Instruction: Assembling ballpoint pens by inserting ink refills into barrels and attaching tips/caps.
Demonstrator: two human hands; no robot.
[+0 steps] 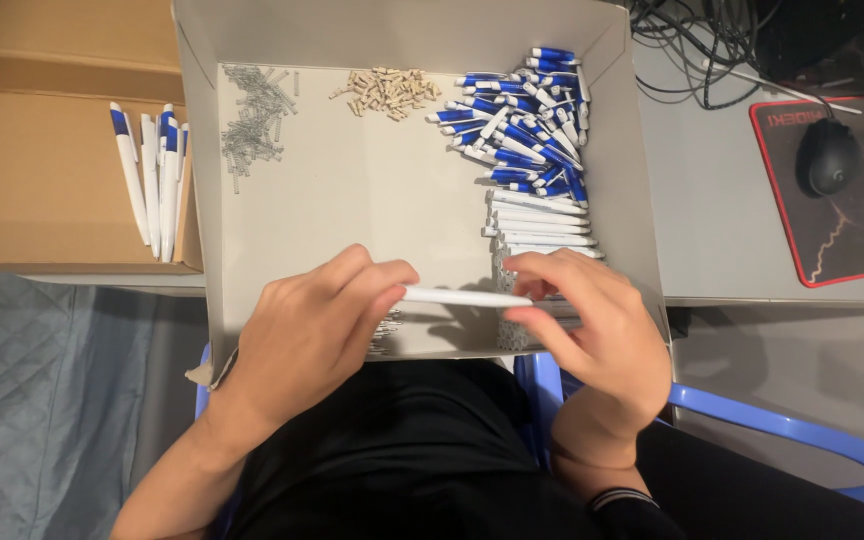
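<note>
My left hand [317, 320] and my right hand [587, 320] hold the two ends of a white pen barrel [464, 297], which lies level between them over the near part of a shallow grey cardboard box [352, 190]. Inside the box lie a heap of blue-and-white pen parts [527, 115] at the back right, a stack of white barrels [542, 225] just beyond my right hand, small beige pieces [387, 90] at the back middle, and thin metal springs [252, 120] at the back left.
Several finished blue-and-white pens [152, 180] lie in a brown cardboard box [42, 180] to the left. A black mouse [827, 155] sits on a red-edged mouse pad [852, 210] at the right, with cables behind. A blue chair frame [782, 425] shows below.
</note>
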